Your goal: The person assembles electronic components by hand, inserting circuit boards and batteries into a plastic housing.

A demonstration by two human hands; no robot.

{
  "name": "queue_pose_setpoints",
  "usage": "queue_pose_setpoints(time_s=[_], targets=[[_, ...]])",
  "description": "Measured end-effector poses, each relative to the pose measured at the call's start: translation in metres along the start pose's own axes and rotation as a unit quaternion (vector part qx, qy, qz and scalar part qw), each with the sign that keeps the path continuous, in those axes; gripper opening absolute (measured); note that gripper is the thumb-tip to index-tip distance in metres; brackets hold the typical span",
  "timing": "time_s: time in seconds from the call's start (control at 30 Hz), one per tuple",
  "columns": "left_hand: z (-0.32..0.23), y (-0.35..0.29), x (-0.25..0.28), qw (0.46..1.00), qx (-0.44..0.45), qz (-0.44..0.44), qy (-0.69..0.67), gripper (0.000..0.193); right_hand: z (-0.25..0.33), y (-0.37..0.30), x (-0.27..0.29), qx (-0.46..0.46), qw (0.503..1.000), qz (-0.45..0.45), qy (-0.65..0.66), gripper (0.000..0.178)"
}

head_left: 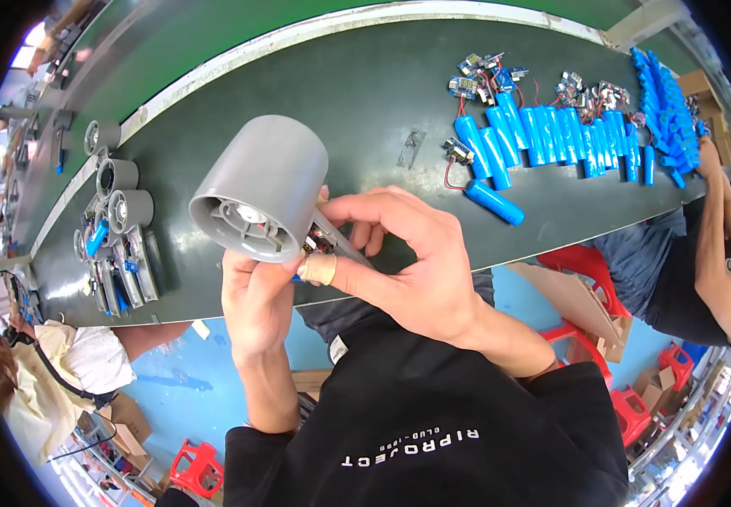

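Both my hands are on a grey handheld fan (pixel 268 173) with a wide, round, tube-like head, tilted so that its open end with inner ribs faces down and left. My left hand (pixel 255 308) grips it from below, under the rim of the head. My right hand (pixel 429 262) closes round the handle from the right, its thumb, wrapped in a tan bandage (pixel 319 269), pressed near the joint. A small circuit board (pixel 321 241) shows in the opened handle between my hands. The fingers partly hide the handle, and a bit of blue shows beneath.
Blue battery cells (pixel 494 203) with wired circuit boards (pixel 464 87) lie in a row on the dark green table (pixel 340 76), with a larger pile (pixel 665 110) at the far right. Several grey fans (pixel 131 209) stand at left. Co-workers sit on both sides.
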State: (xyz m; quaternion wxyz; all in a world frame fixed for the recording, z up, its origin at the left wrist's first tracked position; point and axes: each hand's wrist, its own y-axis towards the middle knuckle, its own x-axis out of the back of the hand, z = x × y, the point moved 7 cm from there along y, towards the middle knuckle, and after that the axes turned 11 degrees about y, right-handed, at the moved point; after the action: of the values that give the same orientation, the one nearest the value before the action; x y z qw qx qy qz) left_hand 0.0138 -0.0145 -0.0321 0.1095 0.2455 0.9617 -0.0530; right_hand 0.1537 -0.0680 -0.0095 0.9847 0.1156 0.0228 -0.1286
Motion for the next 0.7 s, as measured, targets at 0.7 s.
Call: queue_pose_setpoints(time_s=[0.7], targets=[[-0.031,0.023,-0.014,0.989,0.035,0.090,0.113,0.029,-0.019,0.033,-0.004,-0.222,0.944,0.018,0.243,0.019]])
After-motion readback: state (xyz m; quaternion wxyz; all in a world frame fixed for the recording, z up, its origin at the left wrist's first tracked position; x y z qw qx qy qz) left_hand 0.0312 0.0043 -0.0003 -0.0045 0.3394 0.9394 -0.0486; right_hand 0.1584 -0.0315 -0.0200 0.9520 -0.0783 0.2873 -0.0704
